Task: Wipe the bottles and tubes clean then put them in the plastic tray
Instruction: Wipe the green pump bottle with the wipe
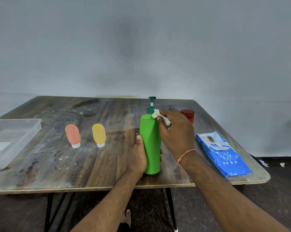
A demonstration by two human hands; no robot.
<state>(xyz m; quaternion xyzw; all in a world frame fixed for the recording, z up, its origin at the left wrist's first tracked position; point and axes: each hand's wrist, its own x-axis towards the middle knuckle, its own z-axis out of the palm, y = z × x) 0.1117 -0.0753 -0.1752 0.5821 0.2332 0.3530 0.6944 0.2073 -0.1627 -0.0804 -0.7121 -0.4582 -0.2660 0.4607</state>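
Dim, even indoor light with soft shadows; wide-angle bending curves the table [91, 164] edges, and the far wall looks hazy.

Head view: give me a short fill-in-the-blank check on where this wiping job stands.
1. The left hand grips the ____ pump bottle standing on the table.
2. The right hand presses a white ____ against that bottle's shoulder.
3. The plastic tray holds ____ of the bottles or tubes.
4. The orange tube stands left of the ____ tube.

Missing words: green; wipe; none; yellow
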